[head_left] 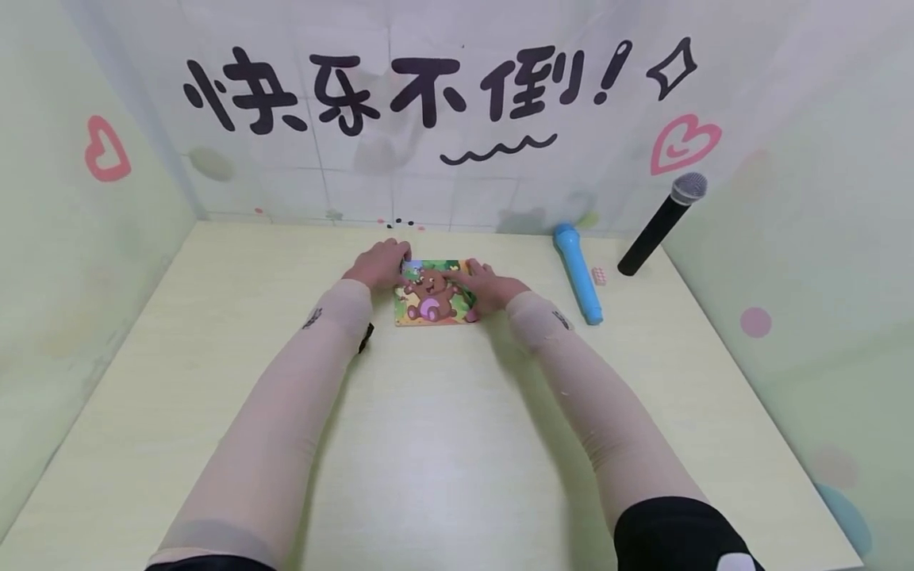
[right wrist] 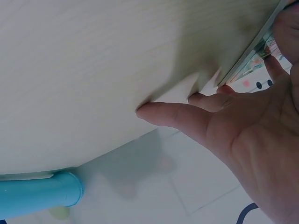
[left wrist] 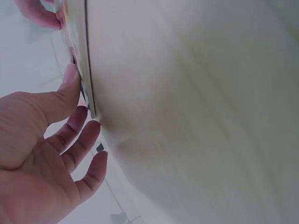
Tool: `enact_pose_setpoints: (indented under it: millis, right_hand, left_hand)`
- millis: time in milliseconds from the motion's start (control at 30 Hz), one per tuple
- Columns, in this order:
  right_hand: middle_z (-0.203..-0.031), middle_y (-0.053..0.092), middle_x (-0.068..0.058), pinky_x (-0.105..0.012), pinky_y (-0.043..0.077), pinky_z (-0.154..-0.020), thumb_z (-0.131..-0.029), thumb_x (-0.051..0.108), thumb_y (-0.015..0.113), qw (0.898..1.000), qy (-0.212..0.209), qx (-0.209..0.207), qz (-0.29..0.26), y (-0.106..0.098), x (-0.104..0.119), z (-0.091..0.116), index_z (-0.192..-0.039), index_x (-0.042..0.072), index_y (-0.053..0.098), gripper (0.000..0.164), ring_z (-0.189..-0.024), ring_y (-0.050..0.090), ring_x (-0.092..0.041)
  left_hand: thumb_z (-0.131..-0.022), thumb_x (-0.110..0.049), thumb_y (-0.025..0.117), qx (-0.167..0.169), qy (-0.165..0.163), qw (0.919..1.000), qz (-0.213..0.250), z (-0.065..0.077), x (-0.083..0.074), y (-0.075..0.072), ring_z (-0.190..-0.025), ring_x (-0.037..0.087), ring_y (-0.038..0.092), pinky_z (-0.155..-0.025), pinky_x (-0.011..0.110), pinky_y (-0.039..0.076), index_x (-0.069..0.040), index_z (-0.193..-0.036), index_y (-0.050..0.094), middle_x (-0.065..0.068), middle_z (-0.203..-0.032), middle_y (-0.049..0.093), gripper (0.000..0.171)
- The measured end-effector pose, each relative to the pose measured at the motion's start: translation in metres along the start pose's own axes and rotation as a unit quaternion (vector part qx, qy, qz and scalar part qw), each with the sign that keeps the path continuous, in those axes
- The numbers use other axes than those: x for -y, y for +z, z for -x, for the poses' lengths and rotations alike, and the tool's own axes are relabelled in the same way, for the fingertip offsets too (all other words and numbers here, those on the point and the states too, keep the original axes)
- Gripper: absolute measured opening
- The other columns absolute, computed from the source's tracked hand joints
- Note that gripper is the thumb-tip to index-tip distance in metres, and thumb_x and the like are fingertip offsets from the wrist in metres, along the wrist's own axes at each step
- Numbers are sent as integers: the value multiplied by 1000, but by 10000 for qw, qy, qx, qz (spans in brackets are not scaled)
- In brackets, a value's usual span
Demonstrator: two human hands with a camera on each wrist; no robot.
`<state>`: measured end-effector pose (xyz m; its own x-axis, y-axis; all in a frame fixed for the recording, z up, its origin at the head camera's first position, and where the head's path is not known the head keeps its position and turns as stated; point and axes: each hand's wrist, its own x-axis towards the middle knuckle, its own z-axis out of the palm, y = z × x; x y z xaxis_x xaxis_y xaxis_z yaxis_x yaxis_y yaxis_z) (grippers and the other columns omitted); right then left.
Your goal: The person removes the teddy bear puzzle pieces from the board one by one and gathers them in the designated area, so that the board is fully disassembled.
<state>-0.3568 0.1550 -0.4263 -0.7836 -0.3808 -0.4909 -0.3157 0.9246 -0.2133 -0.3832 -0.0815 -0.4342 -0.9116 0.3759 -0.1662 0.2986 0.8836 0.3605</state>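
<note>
A flat, colourful picture board (head_left: 429, 308) with a brown bear on it lies on the table in front of me. My left hand (head_left: 382, 263) is at its far left corner. In the left wrist view the thumb (left wrist: 70, 88) is against the board's face, with curled fingers by its edge. My right hand (head_left: 493, 289) is at the board's right side, one finger reaching onto the picture. The right wrist view shows that hand's outer fingers (right wrist: 180, 114) stretched out and spread near the tabletop, beside the board's edge (right wrist: 250, 53).
On the right lie a blue toy microphone (head_left: 580, 274) and a small pink-and-white patterned piece (head_left: 598, 276). A black microphone with a silver head (head_left: 657, 230) is near the right wall. Behind the table (head_left: 428, 444) hangs a white backdrop (head_left: 400, 182) with black writing.
</note>
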Motion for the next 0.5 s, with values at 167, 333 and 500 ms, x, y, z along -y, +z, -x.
enact_pose_setpoints:
  millis: [167,333,500]
  right_hand:
    - [-168,-8,-19,-71,22,-112,-94,25,74,10000,7,40,43,-2,0,-1,-162,40,10,95,-153,-3,-43]
    - [-168,-8,-19,-72,21,-113,-95,28,73,9999,51,64,62,-4,1,-1,-163,39,8,95,-153,-4,-43]
    - [-168,-8,-19,-72,20,-112,-95,25,73,10000,-52,70,48,-1,2,-3,-163,37,9,94,-153,-3,-45]
  left_hand:
    - [-91,-23,77,-42,-11,10000,71,0,0,-2,-111,32,54,-98,49,47,-4,-126,55,15,-121,55,45]
    - [-92,-28,77,-5,-170,9997,201,-3,4,-3,-113,30,55,-101,48,46,-3,-129,59,14,-123,59,48]
    - [-93,-27,76,125,-275,9994,138,-6,9,-1,-111,30,59,-101,47,47,-1,-124,63,14,-120,65,42]
